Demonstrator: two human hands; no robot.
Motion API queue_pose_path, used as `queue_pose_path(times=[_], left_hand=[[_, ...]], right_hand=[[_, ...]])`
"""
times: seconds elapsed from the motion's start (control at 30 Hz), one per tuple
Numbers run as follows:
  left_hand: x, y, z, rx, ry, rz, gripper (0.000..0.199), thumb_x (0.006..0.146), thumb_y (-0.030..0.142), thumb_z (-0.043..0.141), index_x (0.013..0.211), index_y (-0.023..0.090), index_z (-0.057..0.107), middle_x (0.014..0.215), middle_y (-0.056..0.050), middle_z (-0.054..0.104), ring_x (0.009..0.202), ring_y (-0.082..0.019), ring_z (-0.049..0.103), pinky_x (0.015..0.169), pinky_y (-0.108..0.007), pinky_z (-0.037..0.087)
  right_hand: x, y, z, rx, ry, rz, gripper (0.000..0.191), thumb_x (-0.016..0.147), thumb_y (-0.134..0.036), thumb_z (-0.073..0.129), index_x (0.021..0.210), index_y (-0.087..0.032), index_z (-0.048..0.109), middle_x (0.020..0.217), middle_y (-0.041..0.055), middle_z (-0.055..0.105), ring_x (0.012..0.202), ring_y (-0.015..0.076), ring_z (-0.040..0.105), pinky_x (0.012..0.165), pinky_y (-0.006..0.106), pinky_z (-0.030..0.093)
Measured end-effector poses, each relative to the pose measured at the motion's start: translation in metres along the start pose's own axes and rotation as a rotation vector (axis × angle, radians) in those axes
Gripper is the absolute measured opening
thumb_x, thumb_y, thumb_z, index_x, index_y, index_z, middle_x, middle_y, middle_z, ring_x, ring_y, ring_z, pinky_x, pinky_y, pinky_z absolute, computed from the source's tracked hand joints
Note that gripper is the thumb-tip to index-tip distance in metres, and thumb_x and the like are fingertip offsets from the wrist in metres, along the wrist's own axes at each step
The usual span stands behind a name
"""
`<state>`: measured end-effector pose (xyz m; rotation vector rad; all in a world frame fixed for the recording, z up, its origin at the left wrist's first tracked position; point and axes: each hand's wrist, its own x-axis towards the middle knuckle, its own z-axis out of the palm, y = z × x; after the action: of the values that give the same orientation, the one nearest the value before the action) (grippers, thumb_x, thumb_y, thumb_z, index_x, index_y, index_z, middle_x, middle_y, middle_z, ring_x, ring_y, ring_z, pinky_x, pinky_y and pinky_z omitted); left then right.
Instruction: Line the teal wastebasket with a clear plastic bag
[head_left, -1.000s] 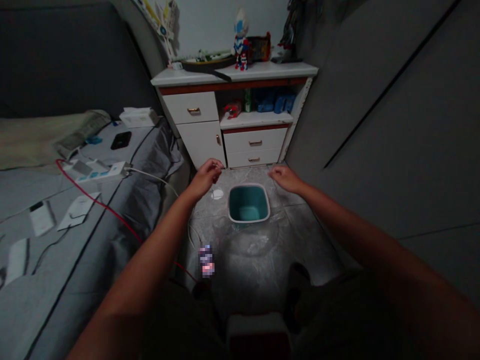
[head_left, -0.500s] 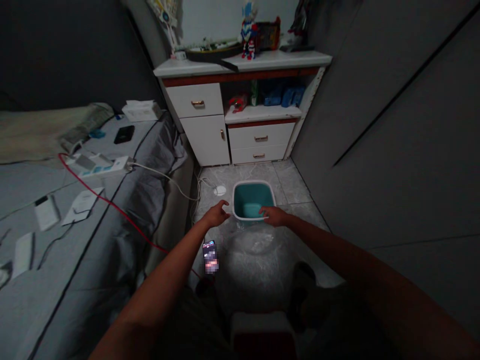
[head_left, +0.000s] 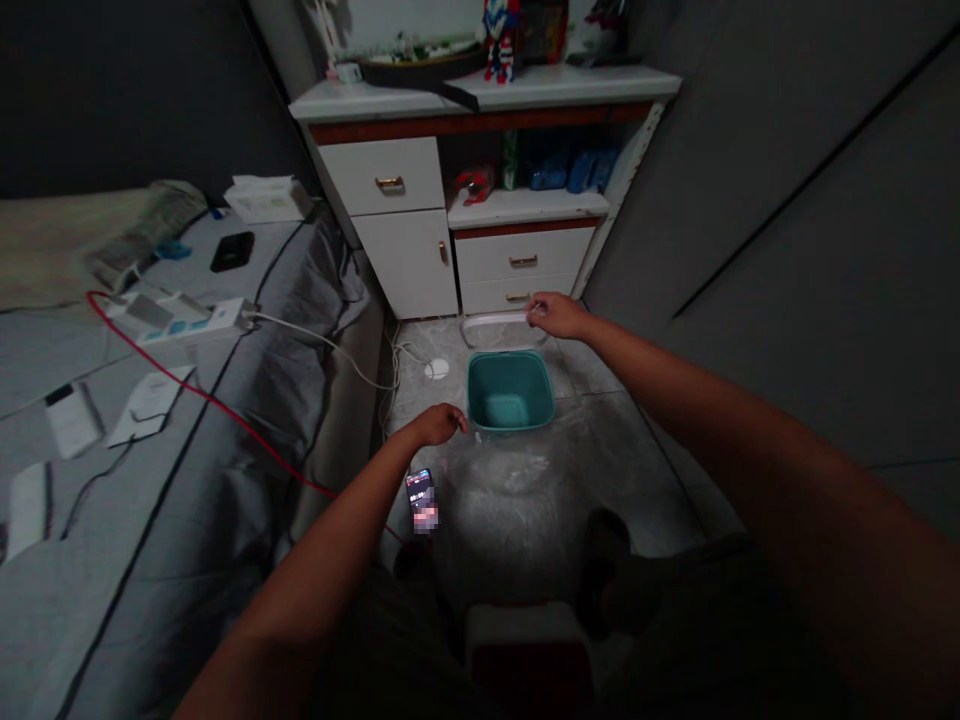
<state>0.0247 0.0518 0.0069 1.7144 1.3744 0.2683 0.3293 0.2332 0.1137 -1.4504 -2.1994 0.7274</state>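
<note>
A teal plastic bin (head_left: 506, 380) stands on the tiled floor in front of me, its inside bare. My right hand (head_left: 555, 315) is closed on one side of a white rim ring (head_left: 491, 322), which hangs behind the bin, apart from it. By the bin's left front corner is my left hand (head_left: 441, 424), fingers stretched toward its wall with nothing seen in them; whether they touch is unclear. Clear plastic film (head_left: 517, 470) seems to lie in front of the bin. A lit phone (head_left: 421, 497) rests on the floor left of it.
A white cabinet (head_left: 405, 260) stands behind the bin, and grey panels (head_left: 787, 300) rise at right. The bed (head_left: 225, 480) runs along the left, with a power strip (head_left: 217, 322) and a red cable (head_left: 255, 432). White cords (head_left: 397, 375) trail on the floor. A stool (head_left: 525, 622) is below me.
The white rim has come off the bin and moved up and away with my right hand. My left hand shifted slightly right, closer to the bin. The view has tilted a little downward.
</note>
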Motion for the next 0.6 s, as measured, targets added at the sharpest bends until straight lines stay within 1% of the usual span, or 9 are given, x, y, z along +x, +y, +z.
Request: queue_pose_path(times=[0.07,0.13,0.2,0.27,0.33,0.4,0.5,0.57,0.6], left_hand=[[-0.002,0.002,-0.001,0.034,-0.024,-0.038,0.032,0.067,0.012,0.055,0.078,0.023,0.082,0.077,-0.003,0.078,0.074,-0.021,0.069,0.075,-0.028,0.052],[-0.006,0.004,-0.002,0.063,-0.038,-0.067,0.037,0.066,0.010,0.055,0.085,0.022,0.085,0.073,-0.002,0.076,0.069,-0.020,0.068,0.073,-0.028,0.052],[-0.009,0.006,-0.003,0.099,-0.072,-0.092,0.042,0.067,0.009,0.055,0.094,0.021,0.085,0.072,-0.002,0.074,0.066,-0.019,0.066,0.070,-0.027,0.051],[-0.011,0.008,-0.004,0.144,-0.139,-0.096,0.046,0.070,0.008,0.054,0.102,0.018,0.085,0.078,-0.003,0.075,0.068,-0.017,0.066,0.071,-0.025,0.050],[-0.011,0.009,-0.005,0.189,-0.200,-0.093,0.047,0.072,0.007,0.051,0.104,0.016,0.084,0.085,-0.004,0.077,0.073,-0.016,0.067,0.073,-0.023,0.050],[-0.011,0.009,-0.004,0.213,-0.225,-0.090,0.046,0.074,0.006,0.050,0.105,0.015,0.083,0.090,-0.004,0.077,0.077,-0.015,0.067,0.074,-0.022,0.049],[-0.010,0.009,-0.004,0.203,-0.229,-0.103,0.045,0.072,0.006,0.050,0.102,0.015,0.082,0.089,-0.004,0.076,0.077,-0.016,0.065,0.071,-0.022,0.047],[-0.010,0.009,-0.004,0.165,-0.242,-0.111,0.044,0.069,0.007,0.050,0.100,0.015,0.081,0.083,-0.003,0.073,0.074,-0.016,0.063,0.067,-0.023,0.045],[-0.011,0.009,-0.004,0.137,-0.252,-0.113,0.044,0.068,0.008,0.049,0.098,0.015,0.080,0.080,-0.003,0.071,0.072,-0.016,0.062,0.065,-0.023,0.044]], right_hand=[[0.014,0.002,0.005,-0.044,0.149,0.004,0.024,0.094,-0.026,0.064,0.114,-0.018,0.073,0.118,0.0118,0.074,0.109,0.0259,0.064,0.098,0.036,0.051],[0.022,0.004,0.012,-0.073,0.231,0.030,0.036,0.100,-0.031,0.057,0.132,-0.018,0.068,0.136,0.0161,0.067,0.124,0.0297,0.061,0.108,0.044,0.049],[0.025,0.005,0.017,-0.115,0.238,0.058,0.050,0.103,-0.034,0.052,0.150,-0.017,0.058,0.152,0.0191,0.056,0.135,0.0323,0.056,0.114,0.049,0.046],[0.025,0.005,0.019,-0.181,0.211,0.075,0.063,0.103,-0.038,0.051,0.162,-0.018,0.046,0.166,0.0192,0.041,0.142,0.0342,0.052,0.118,0.052,0.044],[0.024,0.004,0.018,-0.242,0.179,0.093,0.073,0.101,-0.040,0.053,0.169,-0.021,0.036,0.174,0.0178,0.026,0.143,0.0365,0.052,0.117,0.054,0.045],[0.018,0.002,0.017,-0.277,0.185,0.110,0.081,0.098,-0.040,0.057,0.172,-0.022,0.029,0.178,0.0174,0.016,0.140,0.0378,0.055,0.114,0.054,0.048],[-0.004,0.007,0.023,-0.305,0.303,0.138,0.080,0.097,-0.037,0.057,0.170,-0.022,0.029,0.176,0.0180,0.016,0.138,0.0354,0.056,0.110,0.049,0.051],[-0.028,0.021,0.034,-0.330,0.351,0.219,0.071,0.098,-0.036,0.056,0.164,-0.022,0.038,0.171,0.0184,0.027,0.139,0.0331,0.055,0.108,0.046,0.052],[-0.043,0.031,0.041,-0.345,0.330,0.298,0.067,0.097,-0.036,0.058,0.161,-0.022,0.042,0.167,0.0188,0.033,0.139,0.0329,0.055,0.107,0.045,0.053]])
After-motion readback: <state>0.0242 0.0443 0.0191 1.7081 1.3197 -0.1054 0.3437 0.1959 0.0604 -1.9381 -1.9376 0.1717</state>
